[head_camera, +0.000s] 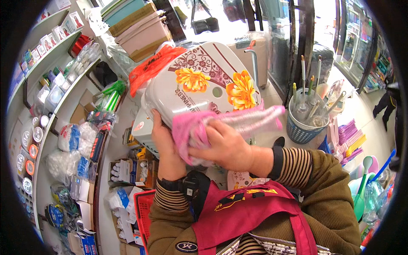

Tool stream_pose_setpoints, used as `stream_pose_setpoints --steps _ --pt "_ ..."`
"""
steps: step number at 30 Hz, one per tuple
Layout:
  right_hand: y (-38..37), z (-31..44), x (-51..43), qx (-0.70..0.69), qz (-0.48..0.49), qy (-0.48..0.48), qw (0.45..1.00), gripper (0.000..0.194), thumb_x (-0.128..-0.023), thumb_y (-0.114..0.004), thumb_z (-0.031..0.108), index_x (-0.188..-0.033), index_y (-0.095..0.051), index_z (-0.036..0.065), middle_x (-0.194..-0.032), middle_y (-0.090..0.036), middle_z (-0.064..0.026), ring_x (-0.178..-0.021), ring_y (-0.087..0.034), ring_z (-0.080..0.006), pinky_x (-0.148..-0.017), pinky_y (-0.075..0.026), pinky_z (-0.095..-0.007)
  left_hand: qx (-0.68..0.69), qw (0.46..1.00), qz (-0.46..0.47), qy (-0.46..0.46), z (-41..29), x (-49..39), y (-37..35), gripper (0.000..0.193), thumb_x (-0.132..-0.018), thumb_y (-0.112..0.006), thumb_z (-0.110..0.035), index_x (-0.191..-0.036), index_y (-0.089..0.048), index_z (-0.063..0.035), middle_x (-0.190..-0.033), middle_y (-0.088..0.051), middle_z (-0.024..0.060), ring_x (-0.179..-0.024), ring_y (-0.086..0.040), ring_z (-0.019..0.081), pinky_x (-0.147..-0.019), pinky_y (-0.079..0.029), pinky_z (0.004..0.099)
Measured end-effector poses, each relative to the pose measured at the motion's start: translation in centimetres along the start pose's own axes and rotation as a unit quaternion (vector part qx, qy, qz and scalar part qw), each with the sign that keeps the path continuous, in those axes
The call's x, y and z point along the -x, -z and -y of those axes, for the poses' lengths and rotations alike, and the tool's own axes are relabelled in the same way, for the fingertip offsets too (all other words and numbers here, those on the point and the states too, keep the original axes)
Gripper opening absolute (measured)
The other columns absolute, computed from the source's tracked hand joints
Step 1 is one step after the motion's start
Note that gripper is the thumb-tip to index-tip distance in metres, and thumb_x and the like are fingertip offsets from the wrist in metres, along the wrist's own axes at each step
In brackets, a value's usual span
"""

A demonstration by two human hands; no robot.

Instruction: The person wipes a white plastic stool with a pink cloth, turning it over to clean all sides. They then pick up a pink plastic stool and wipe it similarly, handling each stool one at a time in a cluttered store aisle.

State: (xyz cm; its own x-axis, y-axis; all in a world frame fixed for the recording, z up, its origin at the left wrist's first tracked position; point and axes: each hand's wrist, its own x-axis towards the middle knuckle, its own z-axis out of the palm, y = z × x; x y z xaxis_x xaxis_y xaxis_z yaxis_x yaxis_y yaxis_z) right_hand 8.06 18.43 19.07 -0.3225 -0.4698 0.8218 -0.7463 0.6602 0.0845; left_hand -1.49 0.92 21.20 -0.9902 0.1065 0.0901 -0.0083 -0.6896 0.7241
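Observation:
A white plastic stool (197,92) with orange flower prints and a round hole in its seat is tilted up before me. My left hand (164,143) grips its near left edge. Bunched in my right hand (223,145) is a pink and white cloth (188,130), pressed against the stool's near side. One end of the cloth trails off to the right and looks blurred. The fingers of my left hand are partly hidden behind the stool and cloth. Beneath the stool, another pale plastic piece (143,124) shows at the left.
Shelves (68,92) packed with goods line the left. A red plastic basket (143,210) stands by my left side. At the right are a blue basket (302,127) of long-handled brushes and purple hangers (349,134). Storage boxes (143,35) are stacked at the back; a person's legs (384,108) show far right.

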Motion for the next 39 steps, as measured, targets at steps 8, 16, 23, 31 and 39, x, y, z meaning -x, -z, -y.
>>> stream_pose_setpoints --steps 8,16,23,31,39 --pt "2.1 -4.2 9.2 0.092 -0.051 -0.062 0.992 0.040 -0.074 -0.070 0.015 -0.110 -0.074 0.030 -0.107 -0.062 -0.0089 -0.102 -0.061 -0.0332 -0.088 -0.054 -0.0427 0.031 0.999 -0.033 0.009 -1.1 -0.6 2.3 0.048 -0.109 -0.045 -0.039 -0.140 -0.054 -0.0036 -0.141 -0.060 0.0154 -0.126 -0.059 0.0314 -0.110 -0.046 0.0510" --pt "2.2 -11.2 7.9 -0.035 -0.204 -0.426 0.881 0.043 -0.080 -0.070 0.005 -0.122 -0.060 0.002 -0.115 -0.061 -0.0229 -0.106 -0.061 -0.0402 -0.094 -0.050 -0.0439 0.053 0.990 -0.112 0.064 1.4 -3.3 2.7 0.053 -0.111 -0.032 -0.046 -0.143 -0.051 -0.0088 -0.146 -0.056 0.0130 -0.134 -0.053 0.0337 -0.115 -0.040 0.0547" --pt "0.4 -3.7 5.8 0.043 -0.167 -0.254 0.952 0.049 -0.070 -0.075 0.009 -0.118 -0.065 0.012 -0.106 -0.055 -0.0205 -0.101 -0.058 -0.0410 -0.082 -0.051 -0.0450 0.082 0.991 -0.108 0.002 2.8 -4.5 -0.4 0.051 -0.112 -0.030 -0.039 -0.146 -0.046 -0.0044 -0.150 -0.050 0.0137 -0.136 -0.051 0.0318 -0.114 -0.043 0.0515" --pt "-0.6 -0.4 3.1 0.068 -0.058 -0.048 0.995 0.041 -0.076 -0.064 0.018 -0.116 -0.071 0.024 -0.106 -0.055 -0.0139 -0.099 -0.060 -0.0331 -0.078 -0.055 -0.0437 0.047 0.996 -0.073 0.030 1.4 -3.3 -0.2 0.062 -0.110 -0.026 -0.049 -0.155 -0.036 -0.0075 -0.159 -0.039 0.0176 -0.144 -0.040 0.0382 -0.119 -0.033 0.0586" --pt "1.8 -3.8 5.7 0.021 -0.252 -0.272 0.928 0.053 -0.074 -0.080 0.019 -0.123 -0.061 0.012 -0.114 -0.058 -0.0237 -0.107 -0.059 -0.0468 -0.091 -0.051 -0.0488 0.055 0.993 -0.036 0.100 0.0 -1.5 4.2 0.045 -0.108 -0.042 -0.030 -0.145 -0.048 -0.0051 -0.147 -0.054 0.0140 -0.134 -0.053 0.0322 -0.114 -0.042 0.0544"
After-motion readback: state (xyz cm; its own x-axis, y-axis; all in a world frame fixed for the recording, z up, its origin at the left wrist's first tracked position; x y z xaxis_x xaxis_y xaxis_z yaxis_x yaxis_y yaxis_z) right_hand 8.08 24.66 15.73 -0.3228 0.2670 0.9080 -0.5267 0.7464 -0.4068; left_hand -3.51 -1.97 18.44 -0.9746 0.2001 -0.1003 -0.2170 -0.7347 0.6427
